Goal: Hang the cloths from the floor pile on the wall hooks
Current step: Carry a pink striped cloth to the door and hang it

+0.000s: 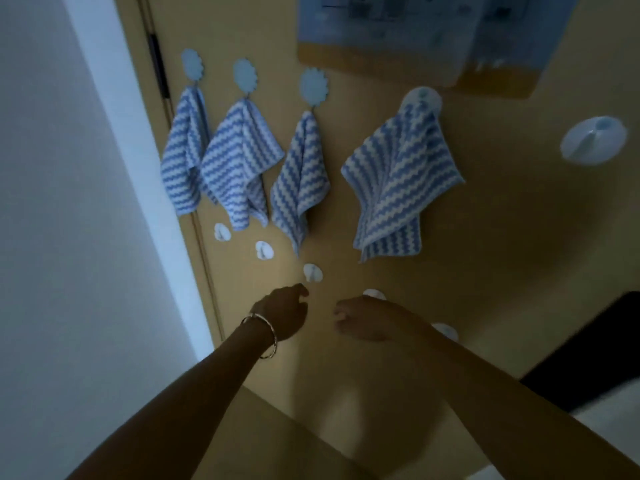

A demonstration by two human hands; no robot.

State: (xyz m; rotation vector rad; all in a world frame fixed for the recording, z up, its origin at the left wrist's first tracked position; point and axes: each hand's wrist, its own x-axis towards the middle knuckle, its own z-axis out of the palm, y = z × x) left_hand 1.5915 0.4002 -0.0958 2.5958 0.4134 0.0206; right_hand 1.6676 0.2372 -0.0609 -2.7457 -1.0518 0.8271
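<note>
four blue and white striped cloths already hang in a row on the upper part of the wall (pixel 502 220). the first cloth (pixel 185 157) is beside the left edge near the hinge, and the second cloth (pixel 240 161) touches it. the third cloth (pixel 301 178) is just beside the second, and the fourth cloth (pixel 398 174) is further right, draped wide over its hook. right of that, a round hook (pixel 593 140) is bare. lower on the wall, a slanting row of small hooks (pixel 264 250) is also bare.

the left hand (pixel 285 315), with a bangle (pixel 266 336) at the wrist, and the right hand (pixel 363 320) are in front of this lower row, near each other but apart. the fingers of both are loosely curled and hold nothing; the right one is a little blurred.

the floor pile is not in view, so i cannot tell how many cloths remain. i judge that the work is between two hangings. the next move probably calls for reaching down to the pile, taking one cloth by a corner, and lifting it to a free hook, perhaps the round one.
</note>
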